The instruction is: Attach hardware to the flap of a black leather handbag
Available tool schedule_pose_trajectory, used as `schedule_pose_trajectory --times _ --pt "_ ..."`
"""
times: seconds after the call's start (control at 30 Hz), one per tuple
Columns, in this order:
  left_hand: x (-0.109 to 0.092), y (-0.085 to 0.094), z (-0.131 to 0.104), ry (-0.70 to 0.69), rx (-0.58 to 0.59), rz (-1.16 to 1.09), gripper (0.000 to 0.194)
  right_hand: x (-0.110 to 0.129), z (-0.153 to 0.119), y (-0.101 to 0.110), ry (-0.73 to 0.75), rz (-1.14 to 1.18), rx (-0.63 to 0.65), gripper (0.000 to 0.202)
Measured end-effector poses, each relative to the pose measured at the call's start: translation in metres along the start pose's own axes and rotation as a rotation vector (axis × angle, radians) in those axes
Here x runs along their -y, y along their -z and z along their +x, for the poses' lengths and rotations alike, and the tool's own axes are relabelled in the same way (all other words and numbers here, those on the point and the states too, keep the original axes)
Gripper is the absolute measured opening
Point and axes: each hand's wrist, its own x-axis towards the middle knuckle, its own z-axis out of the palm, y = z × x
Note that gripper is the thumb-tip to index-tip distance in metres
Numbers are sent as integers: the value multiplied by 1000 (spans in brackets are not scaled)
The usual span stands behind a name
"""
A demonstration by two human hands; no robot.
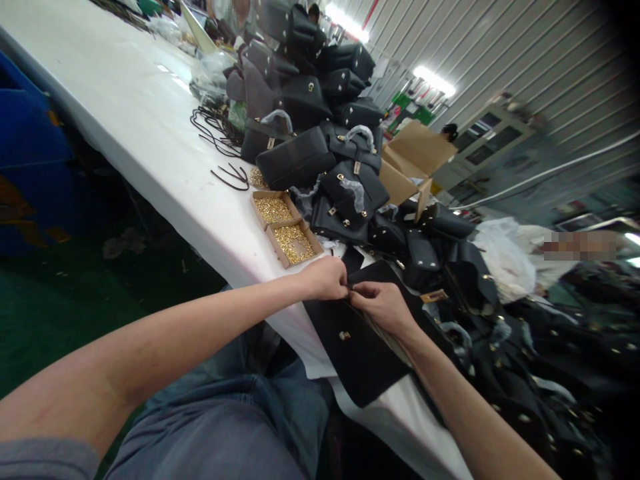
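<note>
A black bag (363,353) with a small gold-coloured fitting on its flap lies at the table's near edge, partly over my lap. My left hand (327,278) is closed at the bag's upper edge, its fingers bent. Almost touching it, my right hand (383,307) pinches at the same spot, thumb and forefinger together. Whatever small part lies between the fingertips is too small to make out. Just beyond my left hand sit two cardboard boxes (319,249) of small gold-coloured metal pieces.
Black bags (295,157) are piled high beyond the boxes, and more lie at the right. Dark cords (233,177) lie on the white table (135,113). An open carton (407,160) stands behind the pile. A blue container (30,147) is at the far left.
</note>
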Motion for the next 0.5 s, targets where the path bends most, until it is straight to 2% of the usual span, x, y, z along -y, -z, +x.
schedule_pose_trajectory --times 0.13,0.3,0.5 --pt "1 2 -4 -13 -7 12 19 -1 -1 -3 25 -10 2 35" --pt "-4 2 -4 1 8 75 19 9 -9 -6 45 -24 -28 33" --pt "-8 -3 -4 0 22 109 21 16 -7 3 36 -73 34 32"
